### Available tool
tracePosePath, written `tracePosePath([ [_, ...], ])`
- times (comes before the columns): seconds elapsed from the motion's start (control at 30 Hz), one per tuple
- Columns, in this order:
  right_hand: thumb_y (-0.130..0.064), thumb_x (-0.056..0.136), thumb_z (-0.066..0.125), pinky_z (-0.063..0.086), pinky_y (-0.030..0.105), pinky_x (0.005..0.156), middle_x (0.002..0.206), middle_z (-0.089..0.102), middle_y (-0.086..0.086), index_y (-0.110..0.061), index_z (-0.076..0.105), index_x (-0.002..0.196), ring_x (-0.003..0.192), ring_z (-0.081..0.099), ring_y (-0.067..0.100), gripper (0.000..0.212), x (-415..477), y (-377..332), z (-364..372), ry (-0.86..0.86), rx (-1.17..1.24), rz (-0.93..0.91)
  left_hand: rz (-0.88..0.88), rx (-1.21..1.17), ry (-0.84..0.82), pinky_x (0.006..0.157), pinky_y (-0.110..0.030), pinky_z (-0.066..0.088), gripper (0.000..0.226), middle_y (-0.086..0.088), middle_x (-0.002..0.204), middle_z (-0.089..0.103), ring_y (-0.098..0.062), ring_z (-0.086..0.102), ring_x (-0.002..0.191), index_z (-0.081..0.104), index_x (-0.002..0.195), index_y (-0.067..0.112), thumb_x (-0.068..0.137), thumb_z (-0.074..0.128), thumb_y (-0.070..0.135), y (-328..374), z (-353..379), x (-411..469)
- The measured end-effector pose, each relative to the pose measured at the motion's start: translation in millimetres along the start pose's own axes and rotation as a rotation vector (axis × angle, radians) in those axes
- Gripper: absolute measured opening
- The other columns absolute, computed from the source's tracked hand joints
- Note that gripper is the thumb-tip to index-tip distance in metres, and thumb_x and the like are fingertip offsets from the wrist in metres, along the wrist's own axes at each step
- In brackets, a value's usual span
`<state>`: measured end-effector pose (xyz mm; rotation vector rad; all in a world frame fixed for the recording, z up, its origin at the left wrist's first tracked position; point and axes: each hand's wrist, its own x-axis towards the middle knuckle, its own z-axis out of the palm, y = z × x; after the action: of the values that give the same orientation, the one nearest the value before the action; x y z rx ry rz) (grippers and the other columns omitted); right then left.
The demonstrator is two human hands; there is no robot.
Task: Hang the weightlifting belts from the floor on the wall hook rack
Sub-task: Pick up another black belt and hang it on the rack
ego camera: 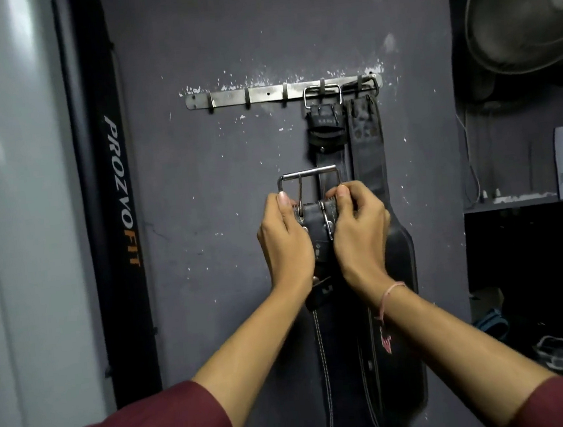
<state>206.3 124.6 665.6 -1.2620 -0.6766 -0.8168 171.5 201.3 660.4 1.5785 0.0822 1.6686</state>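
Observation:
A steel hook rack [262, 95] is screwed to the dark grey wall, its three left hooks bare. Two black belts hang from its right hooks: one by a square buckle [322, 95], the other [366, 143] at the far right. Below the rack I hold a third black leather belt [315, 217] upright against the wall, its chrome buckle [307, 176] on top and apart from the hooks. My left hand [284, 240] grips the belt's left side just under the buckle, and my right hand [360, 229] grips its right side. The belt's long body trails down between my forearms.
A black upright post marked PROZVOFIT [113, 195] stands left of the wall panel. A wall fan [525, 7] hangs at the upper right. Below it are a shelf [512, 199], cables and some gear on the floor [562, 355].

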Motion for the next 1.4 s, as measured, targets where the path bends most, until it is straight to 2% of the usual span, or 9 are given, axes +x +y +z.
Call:
tracePosePath([
  [0.37,-0.019,0.096,0.060,0.049,0.033,0.074,0.071,0.072,0.005,-0.007,0.073,0.074,0.079,0.066,0.020,0.028,171.9,29.5,78.2,-0.044,0.083,-0.048,0.136,0.071,0.075,0.061,-0.031,0.035,0.037,0.004,0.063,0.053,-0.018,0.055,0.065,0.061,0.086,0.007,0.107,0.038,0.027,-22.0,89.2,157.0],
  [0.57,-0.014,0.092,0.064,0.022,0.030,0.052,0.043,0.028,-0.010,-0.008,0.044,0.045,0.045,0.032,0.006,0.052,240.2,36.1,119.0,-0.061,0.094,-0.027,0.191,0.142,0.134,0.068,-0.035,0.033,0.033,-0.013,0.083,0.067,-0.030,0.056,0.081,0.065,0.090,0.001,0.104,0.043,0.021,-35.0,123.9,239.8],
  [0.73,-0.009,0.089,0.067,0.030,0.026,0.043,0.045,0.028,0.000,-0.009,0.038,0.046,0.046,0.026,0.005,0.052,269.3,41.7,142.7,-0.025,0.071,-0.008,0.192,0.091,0.164,0.065,-0.028,0.028,0.005,0.011,0.070,0.051,-0.022,0.051,0.075,0.049,0.096,0.016,0.100,0.051,0.015,-45.8,137.0,270.4],
  [0.87,-0.004,0.089,0.065,0.030,0.020,0.037,0.051,0.029,0.000,-0.007,0.039,0.054,0.048,0.028,0.009,0.044,281.1,48.7,153.4,-0.003,0.051,-0.020,0.244,0.094,0.168,0.057,-0.027,0.031,0.008,0.010,0.064,0.048,-0.004,0.043,0.057,0.053,0.092,0.016,0.098,0.053,0.011,-50.4,141.2,278.2],
  [1.03,0.006,0.086,0.059,0.024,0.029,0.040,0.058,0.046,0.008,0.003,0.053,0.060,0.063,0.041,0.016,0.027,290.1,51.7,160.9,0.022,0.108,0.015,0.229,0.121,0.147,0.058,-0.028,0.035,0.009,0.005,0.070,0.050,-0.014,0.043,0.062,0.055,0.087,0.013,0.096,0.054,0.013,-50.8,145.4,292.0],
  [1.13,0.009,0.085,0.056,0.027,0.021,0.031,0.066,0.043,0.004,-0.009,0.035,0.054,0.067,0.039,0.020,0.042,295.0,52.9,163.7,0.034,0.075,0.027,0.187,0.133,0.125,0.055,-0.031,0.030,0.012,0.002,0.072,0.049,-0.014,0.040,0.058,0.055,0.083,0.014,0.094,0.051,0.010,-54.3,145.8,294.9],
  [1.23,0.004,0.090,0.056,0.029,0.012,0.029,0.083,0.056,0.009,-0.006,0.048,0.062,0.053,0.037,0.012,0.031,288.0,57.3,164.4,0.007,0.020,0.024,0.216,0.150,0.122,0.057,-0.029,0.031,0.012,-0.002,0.079,0.051,-0.010,0.038,0.054,0.053,0.085,0.015,0.095,0.049,0.009,-63.0,142.6,285.4],
  [1.33,-0.008,0.098,0.058,0.035,0.008,0.047,0.114,0.065,0.016,0.002,0.063,0.086,0.059,0.043,0.009,0.016,274.8,58.1,165.0,-0.029,0.031,0.014,0.250,0.164,0.110,0.063,-0.029,0.032,0.012,0.004,0.068,0.050,-0.010,0.044,0.059,0.052,0.089,0.015,0.099,0.048,0.012,-68.7,137.9,272.4],
  [1.4,-0.009,0.100,0.055,0.031,0.016,0.057,0.113,0.065,0.015,0.003,0.063,0.086,0.069,0.049,0.013,0.020,264.3,56.3,159.9,-0.040,-0.010,-0.003,0.262,0.167,0.099,0.070,-0.032,0.037,0.015,0.006,0.072,0.055,-0.020,0.054,0.072,0.057,0.097,0.010,0.102,0.043,0.014,-68.8,136.0,263.8],
])
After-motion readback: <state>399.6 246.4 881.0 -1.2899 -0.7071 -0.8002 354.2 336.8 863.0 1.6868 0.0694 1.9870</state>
